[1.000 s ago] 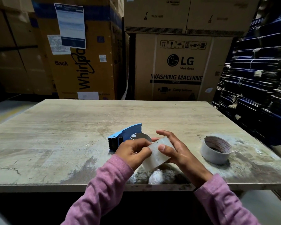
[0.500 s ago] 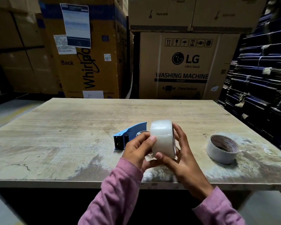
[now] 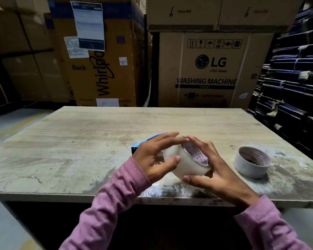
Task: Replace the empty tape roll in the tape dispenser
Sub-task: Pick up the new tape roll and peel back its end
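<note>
while the fingers (image 3: 172, 160) of both hands curve around it, the tape roll (image 3: 183, 162) sits between the palms, lifted just above the near part of the desk (image 3: 79, 141) and tilted so its printed cardboard core faces up and to the right. the left hand (image 3: 152, 157) holds the roll's left side, thumb pressed on the clear tape low down and the other fingers reaching over the top. the right hand (image 3: 213, 170) holds the right side, thumb under the near edge and fingers spread behind the core. both grips look loose, fingers partly extended but wrapped on the roll. pink sleeves (image 3: 116, 204) cover both forearms. just behind the left hand lies the blue dispenser (image 3: 146, 141), mostly hidden, only its top edge and dark front end showing. to the right, apart from the hands, the empty roll (image 3: 251, 162) lies flat on the desk, its hole facing up. the desk surface is worn and pale, with dark scuffs along the near edge. behind it stand big cardboard boxes (image 3: 206, 69), one printed lg washing machine, another whirlpool, and at far right a dark blue stack (image 3: 296, 87) of flat bundles.
</note>
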The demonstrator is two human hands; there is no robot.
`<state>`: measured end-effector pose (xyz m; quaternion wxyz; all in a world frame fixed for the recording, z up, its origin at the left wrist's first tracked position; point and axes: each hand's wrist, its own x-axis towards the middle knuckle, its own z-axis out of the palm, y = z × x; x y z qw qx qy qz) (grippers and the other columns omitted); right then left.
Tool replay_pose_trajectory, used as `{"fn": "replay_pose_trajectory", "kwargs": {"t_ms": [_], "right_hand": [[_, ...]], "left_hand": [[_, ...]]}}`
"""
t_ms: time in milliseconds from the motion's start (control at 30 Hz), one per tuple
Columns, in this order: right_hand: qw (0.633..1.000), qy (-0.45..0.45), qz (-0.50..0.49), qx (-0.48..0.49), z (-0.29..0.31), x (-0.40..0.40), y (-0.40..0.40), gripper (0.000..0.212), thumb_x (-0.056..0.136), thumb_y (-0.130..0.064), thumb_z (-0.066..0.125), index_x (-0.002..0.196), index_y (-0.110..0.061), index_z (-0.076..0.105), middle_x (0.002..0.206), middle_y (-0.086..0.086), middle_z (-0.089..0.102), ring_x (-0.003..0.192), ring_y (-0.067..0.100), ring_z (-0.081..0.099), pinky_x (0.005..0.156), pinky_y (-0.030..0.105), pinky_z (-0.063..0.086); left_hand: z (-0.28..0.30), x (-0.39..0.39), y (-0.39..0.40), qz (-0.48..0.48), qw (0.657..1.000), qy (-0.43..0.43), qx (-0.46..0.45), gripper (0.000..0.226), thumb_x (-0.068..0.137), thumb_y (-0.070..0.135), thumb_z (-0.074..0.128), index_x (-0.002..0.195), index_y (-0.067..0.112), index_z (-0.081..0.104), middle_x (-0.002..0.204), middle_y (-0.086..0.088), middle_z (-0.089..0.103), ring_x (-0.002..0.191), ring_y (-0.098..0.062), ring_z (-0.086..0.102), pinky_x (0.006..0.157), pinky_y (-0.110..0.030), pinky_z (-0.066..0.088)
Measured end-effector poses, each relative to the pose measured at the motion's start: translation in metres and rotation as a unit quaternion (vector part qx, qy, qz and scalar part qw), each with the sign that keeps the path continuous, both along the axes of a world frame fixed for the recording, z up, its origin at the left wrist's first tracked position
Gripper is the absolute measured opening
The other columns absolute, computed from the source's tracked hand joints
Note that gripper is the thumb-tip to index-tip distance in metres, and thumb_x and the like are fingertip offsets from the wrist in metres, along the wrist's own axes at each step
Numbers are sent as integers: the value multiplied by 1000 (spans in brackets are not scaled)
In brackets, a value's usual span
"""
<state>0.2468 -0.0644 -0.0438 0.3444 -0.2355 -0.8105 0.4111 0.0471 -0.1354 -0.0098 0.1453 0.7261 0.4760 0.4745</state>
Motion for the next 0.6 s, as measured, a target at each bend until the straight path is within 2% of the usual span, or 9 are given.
{"fn": "replay_pose_trajectory", "kwargs": {"t_ms": [133, 233, 300, 333, 400, 467, 500, 533, 600], "right_hand": [[999, -38, 25, 10, 6, 4, 6, 92, 69, -41, 85, 147, -48, 37, 133, -3, 43, 129, 6, 48, 104, 32, 50], [999, -44, 27, 9, 7, 5, 8, 93, 68, -42, 85, 147, -48, 36, 141, -10, 44, 133, 3, 45, 103, 26, 49], [999, -27, 28, -15, 7, 5, 9, 93, 68, -36, 86, 146, -46, 37, 145, -15, 45, 133, 2, 48, 100, 24, 49], [999, -16, 28, -31, 7, 5, 8, 93, 67, -34, 87, 145, -46, 38, 145, -16, 46, 131, 0, 50, 96, 20, 50], [999, -10, 22, -42, 6, 5, 7, 94, 65, -37, 87, 143, -48, 37, 144, -16, 48, 128, -2, 52, 97, 19, 50], [999, -6, 17, -49, 3, 4, 9, 95, 62, -41, 88, 142, -51, 37, 146, -13, 47, 129, 7, 55, 105, 34, 50], [998, -3, 16, -55, 2, 4, 9, 96, 62, -42, 88, 142, -52, 36, 146, -11, 47, 128, 11, 57, 105, 40, 50], [998, -2, 16, -59, 2, 4, 9, 97, 62, -42, 87, 142, -53, 35, 147, -11, 46, 127, 13, 58, 105, 41, 51], [998, 7, 15, -61, 1, 3, 7, 99, 61, -41, 87, 143, -53, 33, 148, -11, 45, 125, 12, 60, 101, 35, 53]], "left_hand": [[2, 2, -1, 20, 999, -2, 27, 34, 71, 31, 53, 101, 24, 69, 102, 5, 70, 95, -12, 68, 61, -35, 60], [-1, 3, 1, 35, 999, -10, 34, 31, 70, 29, 52, 95, 26, 69, 92, 11, 71, 83, -14, 70, 56, -28, 57], [-1, 4, 2, 47, 998, -22, 23, 31, 71, 28, 50, 94, 25, 70, 84, 17, 70, 77, -7, 70, 57, -16, 50], [-1, 4, 1, 53, 998, -30, 16, 31, 72, 25, 50, 95, 22, 72, 72, 23, 68, 69, 1, 67, 57, -11, 47], [-2, 3, 1, 60, 997, -43, -2, 31, 75, 18, 50, 96, 18, 72, 56, 28, 61, 57, 8, 60, 60, -11, 49], [-1, 3, 0, 40, 997, -66, -31, 26, 78, 29, 57, 98, 22, 71, 68, 24, 67, 71, -1, 67, 63, -21, 56], [-1, 3, -1, 35, 996, -73, -38, 26, 77, 35, 62, 98, 23, 71, 80, 20, 70, 78, -6, 70, 64, -21, 56], [-3, 3, 0, 37, 996, -72, -41, 27, 76, 38, 65, 98, 24, 71, 88, 16, 71, 83, -10, 71, 64, -20, 56], [-3, 2, 0, 36, 995, -80, -51, 28, 76, 39, 66, 100, 25, 70, 92, 12, 71, 88, -12, 70, 70, -23, 57]]}}
